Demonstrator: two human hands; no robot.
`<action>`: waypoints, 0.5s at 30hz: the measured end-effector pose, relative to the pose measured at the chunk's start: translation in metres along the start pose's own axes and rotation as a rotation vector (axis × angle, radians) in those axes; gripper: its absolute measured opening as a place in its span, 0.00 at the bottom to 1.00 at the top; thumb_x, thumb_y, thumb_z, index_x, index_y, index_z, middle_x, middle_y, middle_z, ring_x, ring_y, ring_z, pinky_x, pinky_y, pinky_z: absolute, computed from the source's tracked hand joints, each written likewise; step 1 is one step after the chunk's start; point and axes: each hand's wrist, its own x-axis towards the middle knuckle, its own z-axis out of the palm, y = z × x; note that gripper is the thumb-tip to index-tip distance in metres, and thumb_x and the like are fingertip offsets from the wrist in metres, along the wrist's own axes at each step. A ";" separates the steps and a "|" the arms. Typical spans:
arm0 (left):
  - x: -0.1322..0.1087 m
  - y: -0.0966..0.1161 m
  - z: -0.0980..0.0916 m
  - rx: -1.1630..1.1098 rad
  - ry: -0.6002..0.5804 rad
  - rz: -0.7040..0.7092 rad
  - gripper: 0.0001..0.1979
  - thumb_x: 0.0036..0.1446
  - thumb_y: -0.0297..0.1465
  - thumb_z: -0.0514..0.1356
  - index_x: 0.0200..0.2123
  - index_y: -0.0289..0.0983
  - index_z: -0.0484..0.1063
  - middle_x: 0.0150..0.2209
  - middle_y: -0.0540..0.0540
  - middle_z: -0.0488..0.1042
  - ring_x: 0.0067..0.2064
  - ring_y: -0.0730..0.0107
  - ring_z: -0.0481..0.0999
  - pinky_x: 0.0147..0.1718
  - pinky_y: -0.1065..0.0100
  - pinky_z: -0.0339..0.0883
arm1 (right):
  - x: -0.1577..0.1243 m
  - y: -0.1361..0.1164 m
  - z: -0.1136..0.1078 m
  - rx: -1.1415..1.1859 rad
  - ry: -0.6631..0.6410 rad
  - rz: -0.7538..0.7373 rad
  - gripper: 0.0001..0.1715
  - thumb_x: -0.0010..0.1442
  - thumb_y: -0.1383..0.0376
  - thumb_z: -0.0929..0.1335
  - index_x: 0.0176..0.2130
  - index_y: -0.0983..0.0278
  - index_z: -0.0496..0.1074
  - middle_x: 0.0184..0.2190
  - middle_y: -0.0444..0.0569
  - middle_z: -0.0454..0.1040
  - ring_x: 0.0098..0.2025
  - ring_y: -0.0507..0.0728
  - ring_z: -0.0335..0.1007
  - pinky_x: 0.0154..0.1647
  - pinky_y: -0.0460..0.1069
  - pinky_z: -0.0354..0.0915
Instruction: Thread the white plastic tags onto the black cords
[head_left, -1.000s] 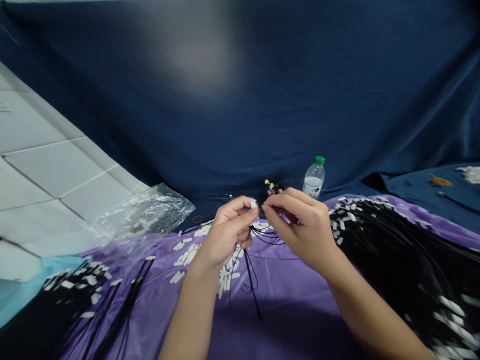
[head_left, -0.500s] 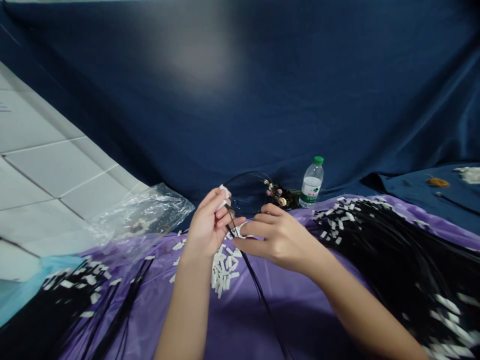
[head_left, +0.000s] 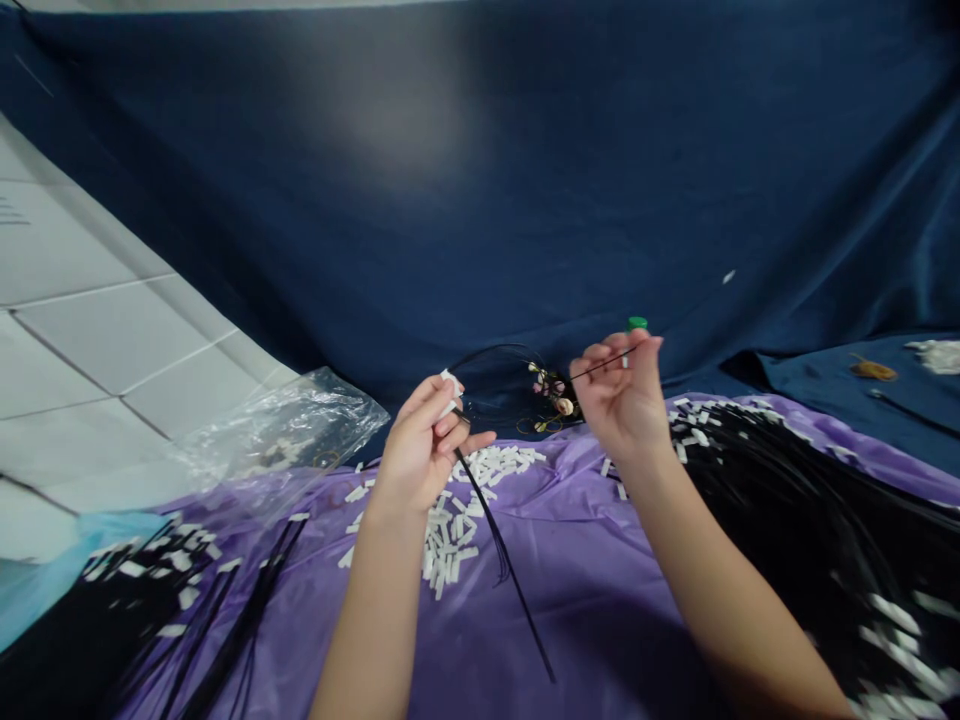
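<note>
My left hand [head_left: 420, 440] is closed around several thin black cords [head_left: 502, 555], with a small white tag [head_left: 451, 380] showing at the fingertips. One end of the cords hangs down to the right, while another part arches up behind the hand. Farther right, my right hand [head_left: 622, 395] is raised and pinches a single thin black cord [head_left: 604, 364] between thumb and finger. Below and behind the left hand lies a heap of loose white tags [head_left: 450, 530] on the purple cloth [head_left: 592, 590].
Bundles of black cords with white tags lie left [head_left: 82, 630] and right [head_left: 787, 540]. A bottle's green cap [head_left: 637, 323] shows behind my right hand. Small flowers [head_left: 562, 405], a clear plastic bag [head_left: 300, 415] and a dark blue curtain [head_left: 525, 200] are behind. A white fleck [head_left: 729, 276] shows against the curtain.
My right hand has moved from beside the left hand up and to the right, drawing out a thin cord and covering most of the bottle. My left hand stays in place.
</note>
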 end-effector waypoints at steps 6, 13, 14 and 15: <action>-0.004 -0.002 0.004 0.062 -0.038 0.026 0.09 0.53 0.32 0.63 0.32 0.38 0.64 0.18 0.61 0.53 0.15 0.89 0.50 0.26 0.64 0.77 | -0.005 -0.033 0.015 0.000 -0.015 0.113 0.13 0.47 0.56 0.76 0.34 0.54 0.75 0.18 0.32 0.58 0.15 0.41 0.49 0.15 0.36 0.54; -0.014 -0.002 0.013 0.134 -0.081 0.018 0.09 0.51 0.33 0.64 0.33 0.39 0.65 0.16 0.61 0.52 0.14 0.87 0.50 0.22 0.69 0.74 | -0.046 -0.017 0.042 -0.976 -0.230 -0.103 0.03 0.56 0.66 0.71 0.30 0.63 0.74 0.21 0.41 0.68 0.20 0.46 0.57 0.19 0.44 0.53; -0.016 -0.002 0.015 0.143 -0.092 0.019 0.09 0.51 0.33 0.64 0.32 0.39 0.66 0.16 0.61 0.52 0.14 0.87 0.51 0.22 0.70 0.73 | -0.048 -0.015 0.043 -1.065 -0.257 -0.159 0.03 0.57 0.67 0.70 0.30 0.64 0.73 0.21 0.41 0.68 0.20 0.46 0.57 0.19 0.44 0.53; -0.017 -0.002 0.016 0.151 -0.099 0.020 0.09 0.50 0.33 0.64 0.32 0.39 0.67 0.16 0.61 0.52 0.14 0.87 0.51 0.21 0.71 0.72 | -0.050 -0.014 0.044 -1.118 -0.275 -0.194 0.03 0.57 0.67 0.69 0.31 0.64 0.72 0.21 0.40 0.67 0.20 0.46 0.56 0.19 0.45 0.52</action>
